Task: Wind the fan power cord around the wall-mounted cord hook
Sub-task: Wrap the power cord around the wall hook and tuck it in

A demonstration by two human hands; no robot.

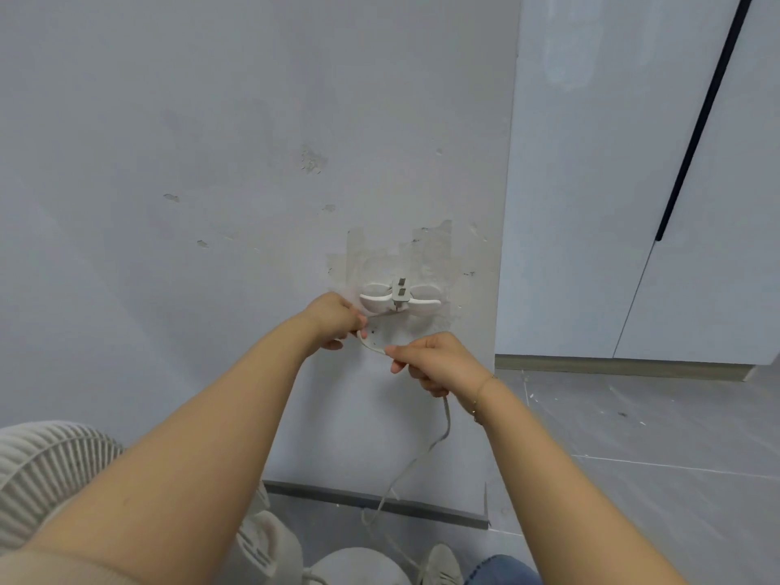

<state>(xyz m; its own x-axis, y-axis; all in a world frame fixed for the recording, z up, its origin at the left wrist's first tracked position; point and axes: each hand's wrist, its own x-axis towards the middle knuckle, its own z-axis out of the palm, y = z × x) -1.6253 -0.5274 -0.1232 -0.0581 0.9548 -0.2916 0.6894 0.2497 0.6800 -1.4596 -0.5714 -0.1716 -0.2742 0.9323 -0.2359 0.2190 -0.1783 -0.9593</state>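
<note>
A white cord hook (pixel 401 298) with two flat wings is fixed to the pale wall over a patch of old tape. The fan's plug, prongs up, sits in its middle slot. My left hand (pixel 335 316) pinches the white power cord (pixel 439 437) just below the hook's left wing. My right hand (pixel 430 363) grips the same cord lower and to the right. A short stretch of cord spans between both hands, and the rest hangs from my right hand down to the floor.
The white fan's grille (pixel 46 470) fills the lower left, with its motor housing (pixel 270 546) and base (pixel 358 567) below. A wall corner (pixel 504 247) lies right of the hook, then white cabinet doors (pixel 633 204). My shoe (pixel 441 565) is on the grey floor.
</note>
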